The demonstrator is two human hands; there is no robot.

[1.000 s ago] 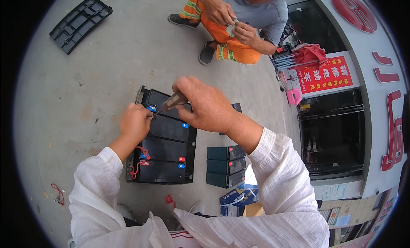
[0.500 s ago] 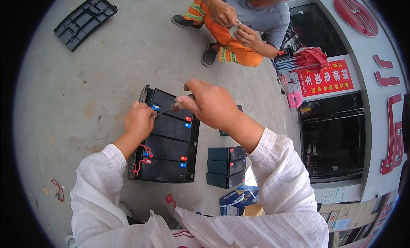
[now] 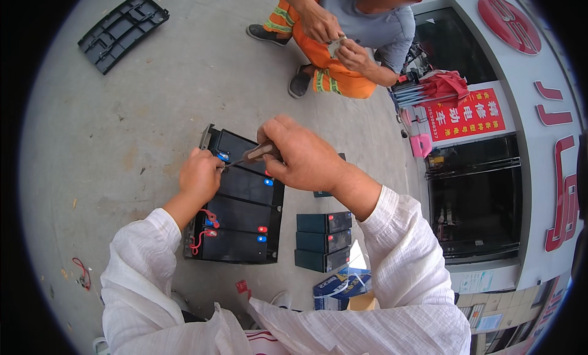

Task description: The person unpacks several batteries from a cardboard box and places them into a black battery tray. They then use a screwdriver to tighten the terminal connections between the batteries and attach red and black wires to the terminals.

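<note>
A black battery case point(image 3: 276, 226) lies on the ground before me with several black batteries point(image 3: 244, 186) side by side in it. Blue and red terminals show on their tops, and red wires point(image 3: 197, 242) curl at the lower left ones. My right hand point(image 3: 309, 153) grips the brown handle of a screwdriver point(image 3: 260, 151), whose shaft points down left. At the case's left side, my left hand point(image 3: 199, 176) is closed in a pinch by the screwdriver's tip, below a blue terminal point(image 3: 223, 157). What its fingers hold is hidden.
Several dark green batteries point(image 3: 321, 240) stand right of the case, with a blue carton point(image 3: 343, 287) nearer me. A black plastic cover point(image 3: 122, 32) lies far left. Across from me a person in orange trousers point(image 3: 346, 76) handles a small pale object. A shopfront point(image 3: 471, 202) lines the right.
My right hand has turned around the screwdriver, so more of its brown handle shows. My left hand stays in place at the case's left side.
</note>
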